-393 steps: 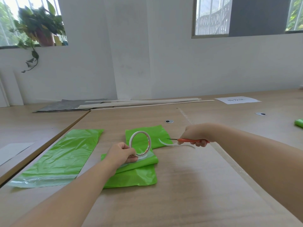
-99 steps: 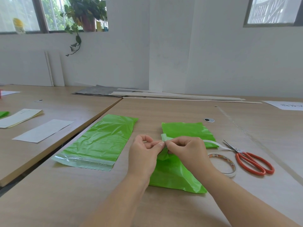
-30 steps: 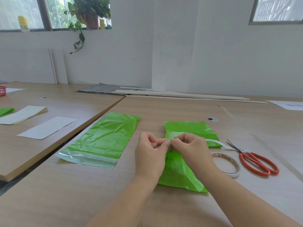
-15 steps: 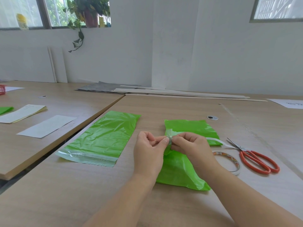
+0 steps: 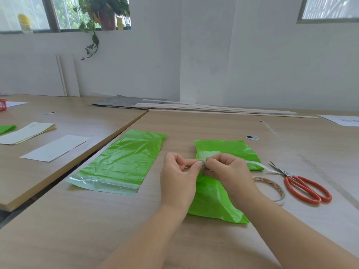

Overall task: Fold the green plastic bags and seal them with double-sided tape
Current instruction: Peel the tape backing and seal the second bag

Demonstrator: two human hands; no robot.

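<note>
Over the middle of the folded green bag (image 5: 215,202), flat on the wooden table (image 5: 97,230), find two hands brought together fingertip to fingertip. See the left hand (image 5: 178,177) at the bag's left edge, fingers curled in, thumb and forefinger pinching a pale strip (image 5: 209,153) raised a little off the plastic. See the right hand (image 5: 227,171) directly above the bag, fingers likewise curled, nipping the same pale strip from the opposite side. Cannot tell how much of that strip is stuck down. From under the right hand, follow a white tape tail (image 5: 260,166) running off past the bag's right edge. Just right of the bag, note the tape roll (image 5: 268,181) lying flat, partly hidden by the right wrist. Further right of the bag, beyond the roll, note orange-handled scissors (image 5: 303,188), blades pointing toward the bag's far right corner. Left of the bag, near but apart from it, spot a second green bag (image 5: 126,162) spread flat, with a clear sealing band at the near end.
</note>
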